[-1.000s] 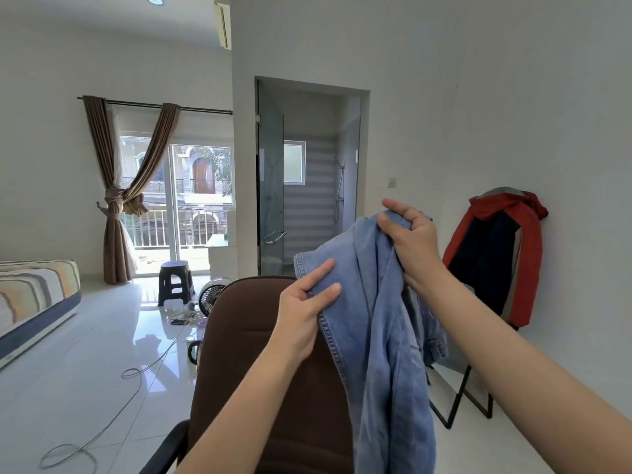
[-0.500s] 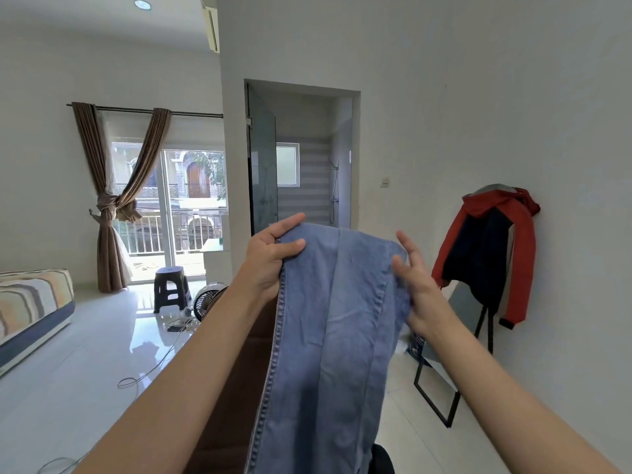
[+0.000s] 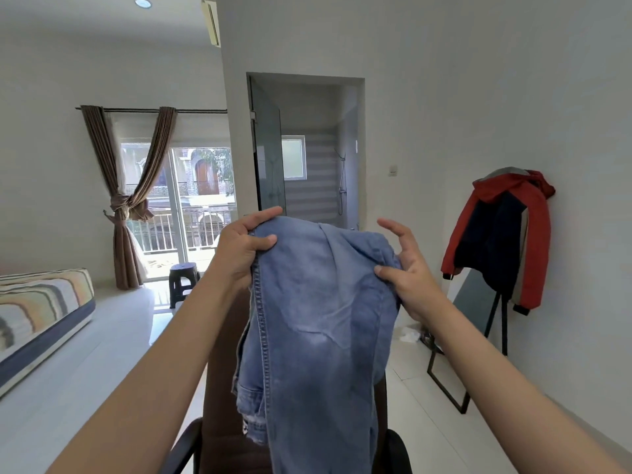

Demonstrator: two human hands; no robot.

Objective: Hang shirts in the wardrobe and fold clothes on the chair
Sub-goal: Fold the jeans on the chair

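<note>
A pair of light blue jeans [image 3: 318, 319] hangs in front of me, held up at chest height over the brown office chair [image 3: 222, 364]. My left hand [image 3: 244, 246] pinches the top left edge of the denim along a stitched seam. My right hand [image 3: 407, 268] holds the top right fold with the thumb pressed on the front and the fingers spread behind. The legs of the jeans drape down over the chair back and hide most of it.
A red and navy jacket [image 3: 499, 241] hangs on a black stand by the right wall. A striped mattress [image 3: 41, 313] lies at the left. A dark stool [image 3: 183, 282] stands by the balcony door. The bathroom doorway [image 3: 307, 148] is straight ahead.
The jeans have been spread wider between my hands, and the top edge now sags into a fold. My right hand has shifted its hold at the right edge, fingers opening behind the cloth.
</note>
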